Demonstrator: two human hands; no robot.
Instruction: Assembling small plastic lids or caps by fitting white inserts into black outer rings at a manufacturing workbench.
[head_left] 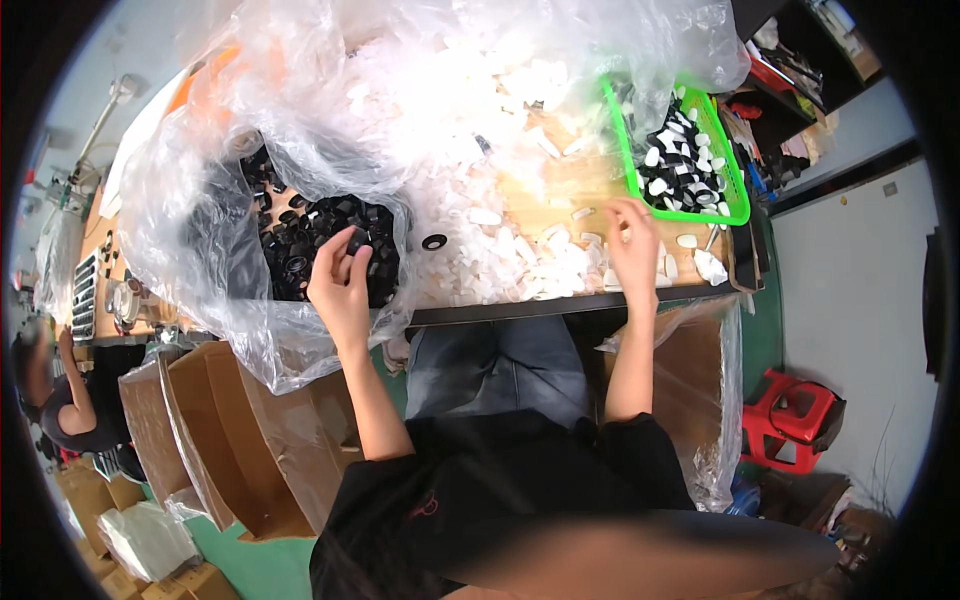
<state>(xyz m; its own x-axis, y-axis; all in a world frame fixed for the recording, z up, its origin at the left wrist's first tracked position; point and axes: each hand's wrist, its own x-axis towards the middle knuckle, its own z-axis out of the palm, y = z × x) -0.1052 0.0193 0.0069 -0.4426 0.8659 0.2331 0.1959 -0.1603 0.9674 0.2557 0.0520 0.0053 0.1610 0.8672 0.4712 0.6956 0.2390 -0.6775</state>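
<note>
Left of centre, the left hand (340,280) pinches a black cap (357,241) above the bagged caps (310,235) — right hand (632,245), fingers curled, rests on white pieces (520,260); its grip unclear.

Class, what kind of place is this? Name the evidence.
Probably a small assembly or packing workshop: a clear plastic bag full of black caps, loose white plastic pieces heaped on the wooden table, and a green basket of assembled parts.

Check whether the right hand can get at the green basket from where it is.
Probably yes. The right hand rests on the white pieces just beside the green basket, whose top is open. Nothing stands between them; the clear plastic bag lies further left.
</note>
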